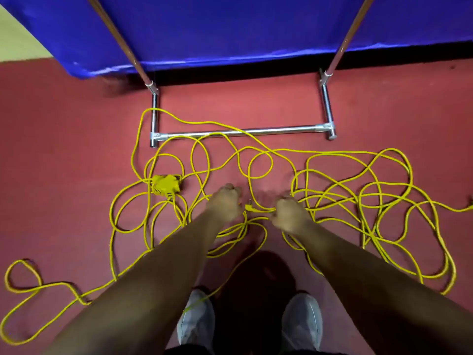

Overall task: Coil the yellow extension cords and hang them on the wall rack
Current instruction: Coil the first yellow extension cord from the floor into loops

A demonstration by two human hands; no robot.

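Yellow extension cord (332, 175) lies in a loose tangle of loops across the red floor, from the far left to the right edge. A yellow socket block (165, 186) sits among the loops at left centre. My left hand (225, 202) and my right hand (289, 213) are both low over the tangle, fingers curled. Between them runs a short stretch of cord ending in a yellow plug (249, 206). My right hand grips that cord; my left hand grips cord beside the plug. A few loops hang down below my left hand.
A chrome rack base (243, 131) stands on the floor beyond the cords, its two uprights rising in front of a blue cloth (230, 29). One cord loop crosses the rack's front bar. My two grey shoes (197, 321) stand at the bottom centre, cord near the left one.
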